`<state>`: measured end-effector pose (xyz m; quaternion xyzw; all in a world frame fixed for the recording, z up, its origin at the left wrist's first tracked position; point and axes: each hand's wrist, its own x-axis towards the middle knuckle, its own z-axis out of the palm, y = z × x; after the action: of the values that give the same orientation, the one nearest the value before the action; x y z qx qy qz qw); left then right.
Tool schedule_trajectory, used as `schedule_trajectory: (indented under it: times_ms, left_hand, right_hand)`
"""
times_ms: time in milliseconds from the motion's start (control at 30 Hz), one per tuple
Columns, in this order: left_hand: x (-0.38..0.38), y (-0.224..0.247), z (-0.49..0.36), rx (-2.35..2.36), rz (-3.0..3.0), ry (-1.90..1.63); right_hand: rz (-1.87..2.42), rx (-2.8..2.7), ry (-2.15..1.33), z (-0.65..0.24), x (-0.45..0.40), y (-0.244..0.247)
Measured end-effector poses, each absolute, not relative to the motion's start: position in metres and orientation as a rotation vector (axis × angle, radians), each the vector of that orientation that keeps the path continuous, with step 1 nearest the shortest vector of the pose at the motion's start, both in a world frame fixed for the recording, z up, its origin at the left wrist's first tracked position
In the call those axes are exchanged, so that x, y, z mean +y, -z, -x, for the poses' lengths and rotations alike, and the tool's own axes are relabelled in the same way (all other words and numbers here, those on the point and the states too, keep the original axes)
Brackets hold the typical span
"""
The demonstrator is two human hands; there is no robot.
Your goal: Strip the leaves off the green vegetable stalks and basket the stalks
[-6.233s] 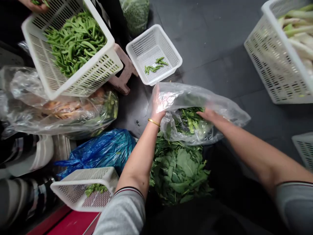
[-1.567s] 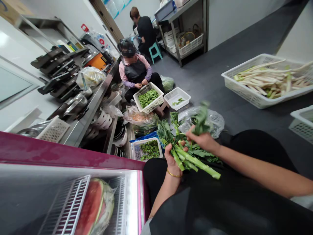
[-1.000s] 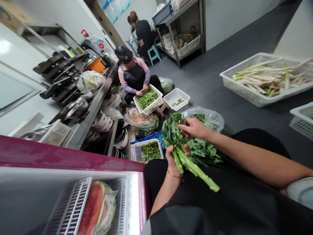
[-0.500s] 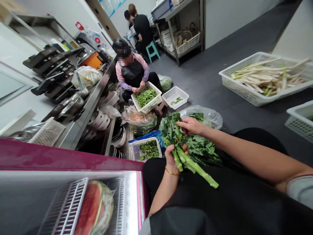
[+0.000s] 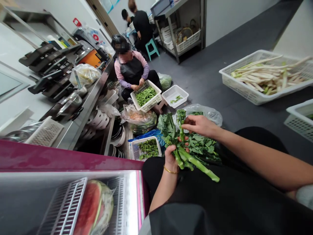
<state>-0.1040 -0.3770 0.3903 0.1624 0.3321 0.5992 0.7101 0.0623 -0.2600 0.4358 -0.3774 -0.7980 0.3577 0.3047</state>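
My left hand point(image 5: 172, 156) is closed around a leafy green vegetable point(image 5: 195, 163), which has thick pale stalks pointing down to the right and dark leaves on the upper left. My right hand point(image 5: 199, 125) has its thumb and fingertips pinched at an upright side shoot point(image 5: 181, 119) with a budded tip, just above the left hand. Its lower fingers are curled and partly hidden. Behind my hands lie more of the same leafy greens point(image 5: 202, 147), by a clear plastic bag point(image 5: 207, 114). A small white basket point(image 5: 134, 151) of trimmed green tips point(image 5: 149, 148) stands to the left.
A co-worker point(image 5: 132, 67) sits ahead with a basket of green pods point(image 5: 146, 96). Beside it is a white tub point(image 5: 176, 103). Baskets with pale stalks point(image 5: 266, 76) stand right. A glass-topped fridge point(image 5: 132, 202) with cut watermelon point(image 5: 90, 205) is at lower left; a steel counter point(image 5: 80, 120) runs beyond.
My right hand has moved slightly right, and the budded shoot now stands more upright, apart from the leaves. The left hand keeps its hold. The co-worker's hands have shifted slightly at the pod basket.
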Motion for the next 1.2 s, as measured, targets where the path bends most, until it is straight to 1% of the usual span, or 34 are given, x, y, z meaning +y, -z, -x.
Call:
schedule_trajectory:
  times_ms: [67,200,267,333,400,433,500,600,667,700,767,833,867,1000,1067,1133,1200]
  left_hand:
    - [-0.378,-0.394,0.103,0.764,-0.349,-1.323]
    - [-0.385,-0.394,0.104,0.795,-0.248,-1.291]
    - [-0.388,-0.393,0.102,0.776,-0.207,-1.267]
    - [-0.389,-0.392,0.098,0.740,-0.168,-1.248]
    - [-0.389,-0.393,0.092,0.690,-0.138,-1.234]
    - [-0.389,-0.393,0.089,0.663,-0.139,-1.241]
    - [-0.390,-0.393,0.084,0.620,-0.172,-1.271]
    - [-0.391,-0.392,0.079,0.625,-0.217,-1.276]
    - [-0.391,-0.390,0.078,0.662,-0.211,-1.220]
    - [-0.390,-0.390,0.078,0.684,-0.208,-1.209]
    - [-0.389,-0.390,0.079,0.723,-0.210,-1.255]
    - [-0.388,-0.392,0.079,0.722,-0.224,-1.324]
    - [-0.388,-0.394,0.079,0.705,-0.228,-1.340]
    - [-0.390,-0.403,0.074,0.658,-0.240,-1.275]
    - [-0.391,-0.407,0.071,0.678,-0.257,-1.265]
    - [-0.391,-0.407,0.070,0.706,-0.282,-1.281]
    - [-0.391,-0.403,0.071,0.719,-0.293,-1.290]
  right_hand:
    - [0.931,-2.055,-0.746,-0.050,-0.262,-0.438]
    - [0.566,-2.110,-0.052,-0.050,-0.277,-0.425]
    - [0.467,-2.117,0.105,-0.057,-0.280,-0.421]
    - [0.459,-2.101,0.129,-0.063,-0.280,-0.424]
    - [0.461,-2.082,0.020,-0.065,-0.281,-0.431]
    - [0.468,-2.054,-0.096,-0.065,-0.282,-0.434]
    - [0.560,-1.900,-0.452,-0.063,-0.288,-0.435]
    - [0.784,-1.439,-1.128,-0.056,-0.302,-0.422]
    - [0.870,-1.255,-1.401,-0.055,-0.311,-0.410]
    - [0.879,-1.287,-1.431,-0.056,-0.315,-0.405]
    - [0.815,-1.549,-1.325,-0.063,-0.319,-0.401]
    - [0.715,-1.827,-1.209,-0.075,-0.315,-0.405]
    - [0.700,-1.892,-1.220,-0.081,-0.310,-0.410]
    - [0.857,-1.717,-1.519,-0.091,-0.280,-0.432]
    - [0.927,-1.654,-1.572,-0.084,-0.270,-0.439]
    - [0.962,-1.612,-1.609,-0.072,-0.267,-0.438]
    - [0.896,-1.493,-1.700,-0.061,-0.271,-0.431]
